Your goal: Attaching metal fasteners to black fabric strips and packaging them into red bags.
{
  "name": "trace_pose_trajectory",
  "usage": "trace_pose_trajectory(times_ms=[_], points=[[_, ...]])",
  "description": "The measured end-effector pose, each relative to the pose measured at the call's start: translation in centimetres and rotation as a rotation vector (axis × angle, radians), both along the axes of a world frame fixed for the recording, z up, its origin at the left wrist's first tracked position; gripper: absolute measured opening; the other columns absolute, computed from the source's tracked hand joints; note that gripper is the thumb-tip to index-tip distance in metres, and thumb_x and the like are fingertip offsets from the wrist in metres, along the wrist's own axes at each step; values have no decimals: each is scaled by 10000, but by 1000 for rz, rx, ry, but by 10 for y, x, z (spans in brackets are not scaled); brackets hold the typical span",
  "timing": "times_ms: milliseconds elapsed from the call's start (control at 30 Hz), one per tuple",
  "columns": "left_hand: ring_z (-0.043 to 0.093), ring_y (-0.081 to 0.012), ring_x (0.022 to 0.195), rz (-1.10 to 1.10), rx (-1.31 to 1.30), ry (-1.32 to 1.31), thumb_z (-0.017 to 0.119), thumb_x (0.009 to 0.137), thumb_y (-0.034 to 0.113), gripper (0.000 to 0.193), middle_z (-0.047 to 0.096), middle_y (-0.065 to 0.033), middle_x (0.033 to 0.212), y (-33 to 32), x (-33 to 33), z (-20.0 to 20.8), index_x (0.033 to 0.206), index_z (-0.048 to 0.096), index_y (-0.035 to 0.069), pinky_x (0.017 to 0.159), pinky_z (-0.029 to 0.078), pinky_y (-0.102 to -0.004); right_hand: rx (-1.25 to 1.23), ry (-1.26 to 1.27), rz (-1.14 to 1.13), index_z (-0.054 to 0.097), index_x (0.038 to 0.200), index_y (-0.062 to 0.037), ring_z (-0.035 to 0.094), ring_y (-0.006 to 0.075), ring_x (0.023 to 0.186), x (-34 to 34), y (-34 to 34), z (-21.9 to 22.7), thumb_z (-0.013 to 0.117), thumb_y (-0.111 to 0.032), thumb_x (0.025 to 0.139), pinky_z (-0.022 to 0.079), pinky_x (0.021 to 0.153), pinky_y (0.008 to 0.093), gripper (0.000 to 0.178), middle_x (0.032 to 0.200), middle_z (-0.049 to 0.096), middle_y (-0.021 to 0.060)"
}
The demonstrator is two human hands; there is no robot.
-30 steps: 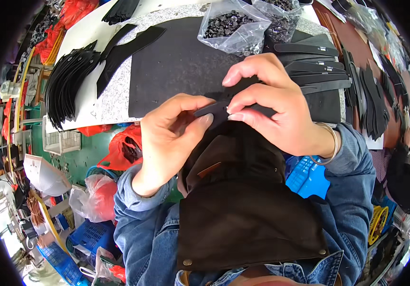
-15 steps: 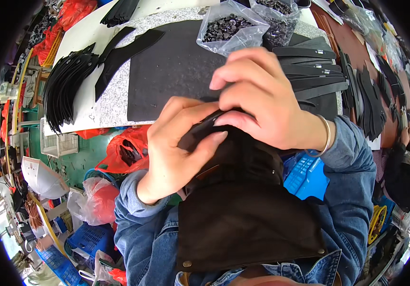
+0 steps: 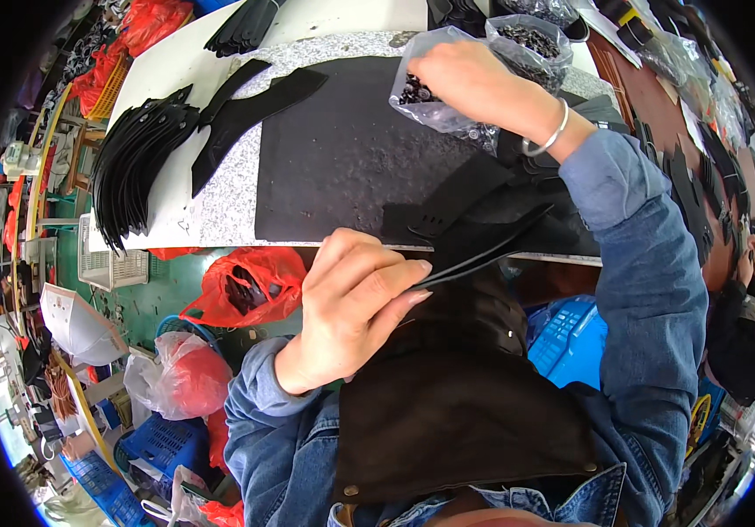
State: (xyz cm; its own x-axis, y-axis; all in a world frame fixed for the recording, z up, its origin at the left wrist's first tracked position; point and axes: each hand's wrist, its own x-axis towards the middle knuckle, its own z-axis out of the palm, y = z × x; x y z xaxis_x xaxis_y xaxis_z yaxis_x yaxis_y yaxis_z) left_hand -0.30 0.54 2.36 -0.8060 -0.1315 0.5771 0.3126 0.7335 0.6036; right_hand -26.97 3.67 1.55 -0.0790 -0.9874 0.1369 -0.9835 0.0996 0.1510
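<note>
My left hand point(image 3: 351, 307), at the near edge of the table, pinches the end of a flat black strap piece point(image 3: 496, 241) between thumb and fingers. The piece stretches to the right over the table edge, its thin side showing as a grey line. My right hand point(image 3: 470, 79) reaches into a clear plastic bag point(image 3: 437, 114) of small dark round fasteners point(image 3: 414, 90). Its fingertips are hidden down in the bag. Another dark flat piece with small holes point(image 3: 456, 198) lies on the black mat point(image 3: 334, 158), just beyond the pinched one.
A fanned stack of black strap pieces point(image 3: 136, 167) and two loose pieces lie at the table's left. A second bag of fasteners point(image 3: 531, 48) stands beside the first. Below the table are a red bag point(image 3: 250, 285) and a blue basket point(image 3: 566, 338). Another person's hand point(image 3: 751, 259) shows far right.
My right hand has left the black piece and moved up into the bag of fasteners. My left hand keeps its pinch, and the piece now extends to the right.
</note>
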Motion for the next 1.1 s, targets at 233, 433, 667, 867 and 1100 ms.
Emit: trace_pose_trajectory(times_ms=[233,433,667,867,1100], points=[[511,-224,725,-11,-16,29,744,538,19,370,569,-47,792,2,-3,0,891,638,51,614,426,-327,-127,-5,-51,598,881,-38,607,282,772,-4,4,-6,549,-57,738,499,660,367,152,789,600,112],[517,-226,724,-3,-33,24,739,538,7,368,570,-50,788,4,-2,1,889,637,46,616,425,-330,-73,-23,-87,591,902,-33,608,289,804,-1,11,2,589,-70,728,494,681,363,178,807,608,120],[519,-227,727,-3,-65,49,735,536,1,373,570,-47,781,8,-5,2,892,633,45,619,425,-330,-164,-7,43,626,697,-13,635,310,667,-14,4,-15,565,-71,683,503,550,387,85,706,623,171],[519,-227,730,8,-98,42,733,524,-3,384,567,-49,783,11,-4,6,892,633,41,626,429,-334,-294,36,55,617,863,-22,624,281,713,-13,10,-2,542,-89,780,490,636,380,130,742,624,128],[542,-231,651,90,-48,168,746,503,-50,397,559,-82,761,7,-11,5,871,614,18,552,449,-303,-310,-616,218,605,911,-10,600,298,632,67,59,37,567,-60,794,474,576,339,134,705,607,122]])
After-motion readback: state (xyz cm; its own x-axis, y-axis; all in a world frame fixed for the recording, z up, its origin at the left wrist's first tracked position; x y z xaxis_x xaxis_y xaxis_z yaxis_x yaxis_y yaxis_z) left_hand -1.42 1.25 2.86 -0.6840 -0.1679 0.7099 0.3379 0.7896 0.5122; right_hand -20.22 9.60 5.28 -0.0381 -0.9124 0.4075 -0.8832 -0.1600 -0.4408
